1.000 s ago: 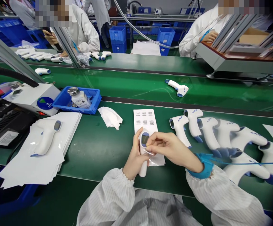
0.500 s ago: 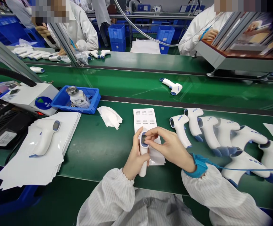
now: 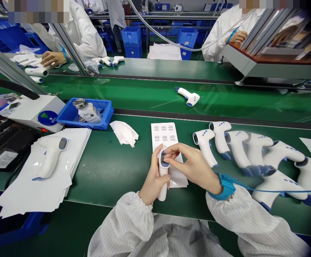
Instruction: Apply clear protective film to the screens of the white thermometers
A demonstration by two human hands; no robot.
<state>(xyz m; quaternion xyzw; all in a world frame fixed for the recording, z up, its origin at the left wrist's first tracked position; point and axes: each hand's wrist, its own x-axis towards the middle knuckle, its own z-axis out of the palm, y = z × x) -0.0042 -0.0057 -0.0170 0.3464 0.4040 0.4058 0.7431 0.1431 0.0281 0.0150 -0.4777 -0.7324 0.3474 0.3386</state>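
Observation:
My left hand (image 3: 154,177) is wrapped round a white infrared thermometer (image 3: 163,191), held upright with its small screen facing me. At the screen's edge, the thumb and fingertips of my right hand (image 3: 189,162) are pinched together; whatever is between them is too small or hidden to make out. A blue strap (image 3: 223,187) circles my right wrist. Beneath the hands lies a white label sheet (image 3: 164,131) with printed blocks. Several more infrared thermometers (image 3: 205,145) lie to the right, and a single one rests on a stack of white paper (image 3: 72,153) at left.
A blue tray (image 3: 105,119) holding a bottle (image 3: 88,111) stands at the back left, near a crumpled white tissue (image 3: 124,133). Behind runs a green conveyor belt (image 3: 134,93) carrying another thermometer (image 3: 189,97). Across it, co-workers in white sit, one with a hand (image 3: 54,59) on a thermometer.
My hands keep nearly the same pose on the thermometer. The thermometer on the belt has shifted left. The co-worker at left has reached out and moved a thermometer toward the belt.

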